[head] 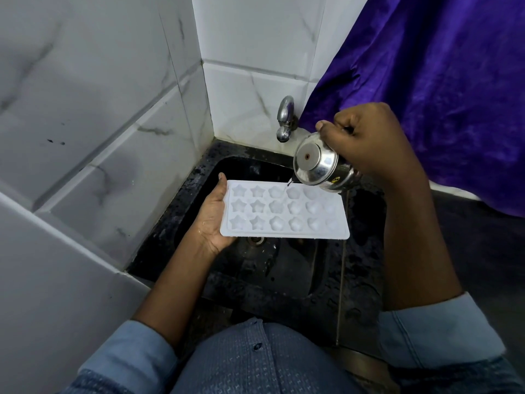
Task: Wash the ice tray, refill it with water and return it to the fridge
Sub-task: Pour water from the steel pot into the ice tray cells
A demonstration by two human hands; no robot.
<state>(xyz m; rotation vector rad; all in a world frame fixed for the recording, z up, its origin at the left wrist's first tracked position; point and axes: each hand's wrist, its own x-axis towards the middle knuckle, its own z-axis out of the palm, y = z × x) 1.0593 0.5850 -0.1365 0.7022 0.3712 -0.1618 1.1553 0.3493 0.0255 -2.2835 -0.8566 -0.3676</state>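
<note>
A white ice tray [284,211] with several star and flower shaped cells is held level over the black sink [199,177]. My left hand [211,220] supports it from underneath at its left end, thumb on the rim. My right hand [366,143] grips a small steel cup [319,166], tipped over the tray's far edge. A thin stream of water [287,186] runs from the cup's lip into a cell in the far row.
A steel tap [285,118] sticks out of the white tiled wall above the sink's back edge. A purple cloth [426,81] hangs at the right. The sink drain [255,240] lies below the tray. Tiled walls close in the left side.
</note>
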